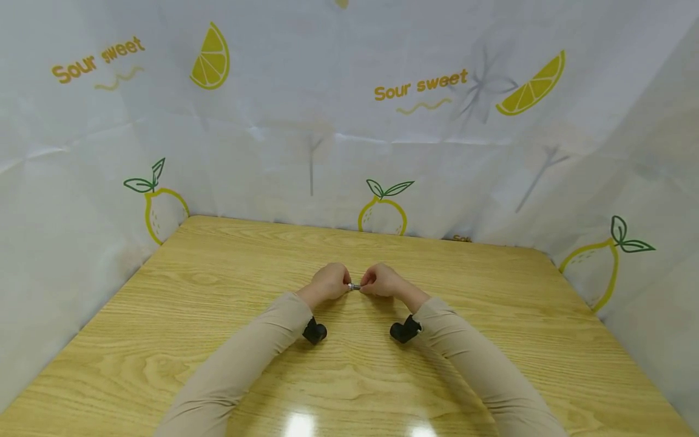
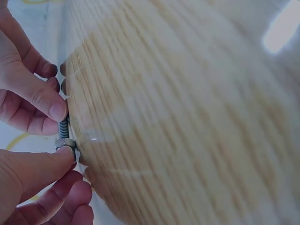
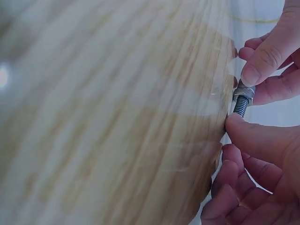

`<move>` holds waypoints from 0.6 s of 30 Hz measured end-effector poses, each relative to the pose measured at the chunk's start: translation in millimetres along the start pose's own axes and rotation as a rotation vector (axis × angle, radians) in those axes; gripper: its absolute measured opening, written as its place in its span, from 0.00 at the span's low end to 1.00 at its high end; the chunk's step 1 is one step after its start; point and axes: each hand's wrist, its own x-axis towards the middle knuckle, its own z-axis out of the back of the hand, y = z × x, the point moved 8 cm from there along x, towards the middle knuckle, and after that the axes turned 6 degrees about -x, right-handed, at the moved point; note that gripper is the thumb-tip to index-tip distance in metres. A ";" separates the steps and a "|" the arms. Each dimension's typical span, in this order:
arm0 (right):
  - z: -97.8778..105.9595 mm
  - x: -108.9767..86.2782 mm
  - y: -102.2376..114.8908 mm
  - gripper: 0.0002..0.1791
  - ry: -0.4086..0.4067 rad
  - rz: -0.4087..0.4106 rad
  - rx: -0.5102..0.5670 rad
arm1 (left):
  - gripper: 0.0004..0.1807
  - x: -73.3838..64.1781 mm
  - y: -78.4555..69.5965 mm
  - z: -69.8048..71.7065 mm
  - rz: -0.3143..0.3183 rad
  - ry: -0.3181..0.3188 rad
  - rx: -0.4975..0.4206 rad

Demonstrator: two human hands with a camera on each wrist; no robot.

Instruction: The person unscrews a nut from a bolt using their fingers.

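Both hands meet over the middle of the table, at a small metal bolt [image 1: 357, 287] with a threaded shank [image 2: 63, 129]. A hex nut [image 2: 64, 143] sits around the bolt. My left hand [image 1: 329, 281] pinches the metal piece between thumb and fingers right beside the nut; what lies under those fingertips is mostly hidden. The right hand [image 1: 382, 281] pinches the threaded shank at its other end, thumb on top. A short stretch of thread shows between the nut and the right thumb in both wrist views. The bolt lies about level, close to the tabletop.
The wood-grain table [image 1: 246, 255] extends around both hands. A white curtain [image 1: 273, 152] with lemon prints hangs behind and at both sides. Black wrist-camera mounts [image 1: 315, 332] stick out under the sleeves. Light glares off the table's near edge.
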 end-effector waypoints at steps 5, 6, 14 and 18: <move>-2.7 0.5 1.0 0.06 0.013 0.040 -0.049 | 0.06 0.1 1.2 -1.0 0.007 -0.001 0.001; -2.5 0.4 1.2 0.06 0.015 0.044 -0.054 | 0.06 -0.1 1.6 -0.9 0.007 -0.003 -0.002; 5.7 -3.6 1.4 0.07 0.003 0.039 0.019 | 0.09 -1.2 6.3 5.1 -0.020 -0.056 -0.141; 12.1 -7.3 1.6 0.07 -0.024 0.038 0.078 | 0.09 -3.2 8.9 8.0 -0.026 -0.069 -0.249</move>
